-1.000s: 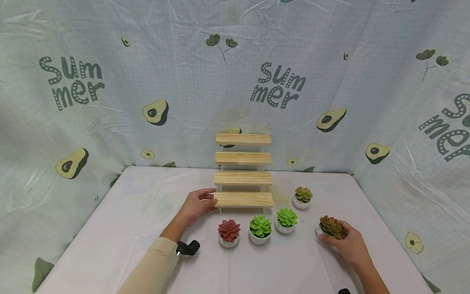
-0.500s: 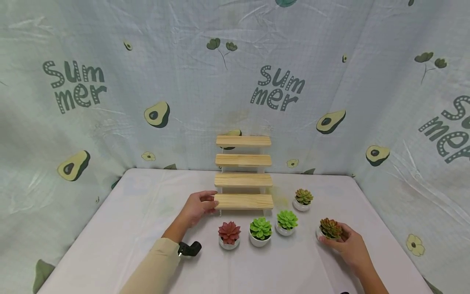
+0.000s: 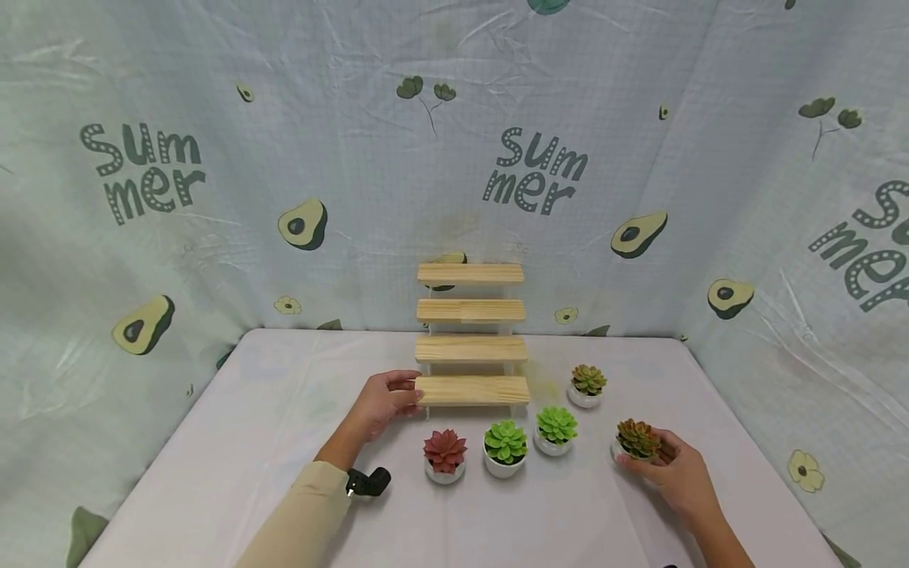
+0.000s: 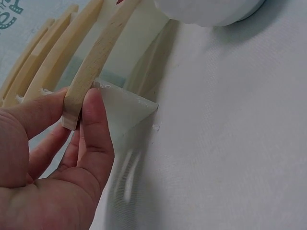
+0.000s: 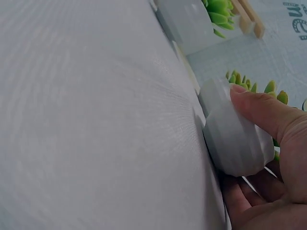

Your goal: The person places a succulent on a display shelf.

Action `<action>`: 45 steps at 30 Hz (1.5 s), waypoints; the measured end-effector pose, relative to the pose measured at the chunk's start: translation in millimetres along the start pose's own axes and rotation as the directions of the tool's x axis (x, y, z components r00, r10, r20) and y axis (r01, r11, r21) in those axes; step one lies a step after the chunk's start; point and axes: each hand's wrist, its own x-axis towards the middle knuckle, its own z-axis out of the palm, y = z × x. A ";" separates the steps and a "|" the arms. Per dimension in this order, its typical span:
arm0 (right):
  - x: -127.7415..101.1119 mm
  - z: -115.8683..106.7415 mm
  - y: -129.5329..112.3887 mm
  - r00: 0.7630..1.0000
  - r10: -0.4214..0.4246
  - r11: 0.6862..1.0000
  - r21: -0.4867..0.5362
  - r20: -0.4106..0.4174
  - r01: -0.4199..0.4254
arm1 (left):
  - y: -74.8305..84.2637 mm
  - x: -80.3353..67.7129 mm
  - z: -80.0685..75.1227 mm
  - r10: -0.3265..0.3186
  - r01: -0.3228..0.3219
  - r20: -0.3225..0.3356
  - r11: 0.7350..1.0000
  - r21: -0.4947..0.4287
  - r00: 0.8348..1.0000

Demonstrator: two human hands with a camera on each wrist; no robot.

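Note:
A tiered wooden shelf [image 3: 472, 390] with clear side supports stands at the back of the table. My left hand [image 3: 379, 402] pinches the left end of its lowest board [image 4: 79, 98] between thumb and fingers. On the right, my right hand [image 3: 675, 469] grips a white-potted succulent [image 3: 637, 439] with orange-brown leaves; in the right wrist view its white pot [image 5: 237, 136] sits low at the tabletop, thumb on one side and fingers on the other. Before the shelf stand a red succulent [image 3: 444, 451], a bright green one [image 3: 505, 442] and a second green one [image 3: 556, 426].
An olive-green succulent [image 3: 588, 380] in a white pot stands right of the shelf. A patterned cloth [image 3: 355, 158] hangs behind and at both sides of the white table [image 3: 234, 442]. A black wrist device [image 3: 369, 481] sits at the left cuff.
The head view has shifted very slightly. Both hands keep their places, the left on the shelf board and the right on the orange-brown succulent's pot.

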 end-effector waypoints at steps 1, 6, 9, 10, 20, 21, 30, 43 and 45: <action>0.3 0.4 0.0 1.000 -0.005 1.000 -0.007 -0.002 0.005 | 0.1 -0.2 0.0 0.000 0.000 0.001 1.000 0.004 1.000; 0.8 5.2 -3.0 1.000 -0.028 1.000 -0.015 -0.015 0.027 | 0.7 -1.2 0.7 -0.006 0.006 0.003 1.000 0.013 1.000; 1.1 9.4 -6.9 0.999 -0.048 0.999 -0.008 -0.019 0.048 | 1.1 -1.6 1.2 -0.007 0.007 0.006 1.000 0.013 1.000; 1.3 10.6 -9.2 0.999 -0.051 0.999 -0.004 -0.019 0.051 | 1.2 -1.7 1.5 -0.007 0.007 0.006 1.000 0.013 1.000; 2.7 18.4 -38.1 0.993 -0.118 0.989 0.093 0.009 0.117 | 2.6 -0.8 2.3 -0.031 0.031 -0.002 0.999 -0.024 1.000; 2.5 19.2 -40.9 0.991 -0.135 0.985 0.106 0.009 0.133 | 2.6 -0.6 2.3 -0.033 0.033 -0.004 0.999 -0.027 0.999; 6.9 24.6 -68.4 0.961 -0.277 0.948 0.165 0.004 0.273 | 4.0 0.3 1.3 -0.035 0.034 -0.015 0.999 -0.027 0.999; 19.1 37.8 -112.5 0.923 -0.386 0.908 0.177 -0.002 0.380 | 4.6 -1.4 -0.5 -0.037 0.036 -0.014 0.999 -0.011 0.999; 21.2 40.3 -118.0 0.921 -0.389 0.903 0.195 -0.005 0.382 | 4.5 -1.8 -0.1 -0.036 0.036 -0.013 0.999 -0.010 0.999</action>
